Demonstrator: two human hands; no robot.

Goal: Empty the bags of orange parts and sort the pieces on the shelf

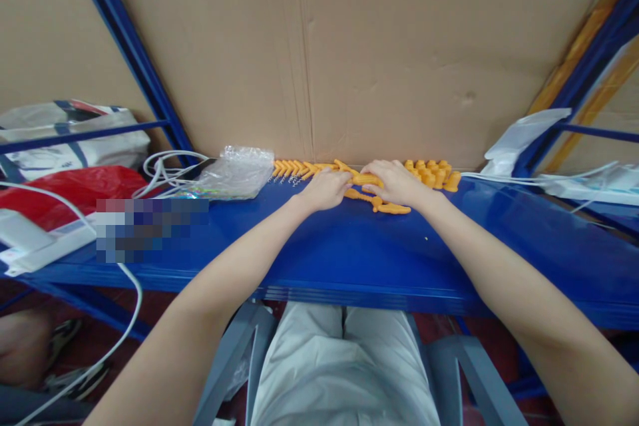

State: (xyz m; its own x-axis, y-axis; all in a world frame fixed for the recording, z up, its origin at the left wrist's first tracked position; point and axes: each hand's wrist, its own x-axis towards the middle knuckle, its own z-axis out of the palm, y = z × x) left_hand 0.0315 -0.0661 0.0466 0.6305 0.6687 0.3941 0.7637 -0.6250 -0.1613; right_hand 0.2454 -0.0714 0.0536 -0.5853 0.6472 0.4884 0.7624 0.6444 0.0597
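My left hand (327, 190) and my right hand (392, 180) are close together at the back of the blue table (359, 253). Between them is an orange plastic piece (367, 180), ridged or bundled, with the fingers of both hands closed around its ends. Just in front lies a long, jointed orange piece (393, 209). Beyond my left hand runs a row of orange angled pieces (294, 167), small shiny metal bits at their near ends. To the right of my right hand stand several orange cup-shaped pieces (439, 177). My fingers partly hide the held piece.
A clear plastic bag (239, 173) lies left of the row, near coiled white cables (167, 170). Further left are a red bag (80, 190) and a white power strip (54, 239). A cardboard wall (379, 46) closes off the back. Blue posts (134, 53) frame the sides.
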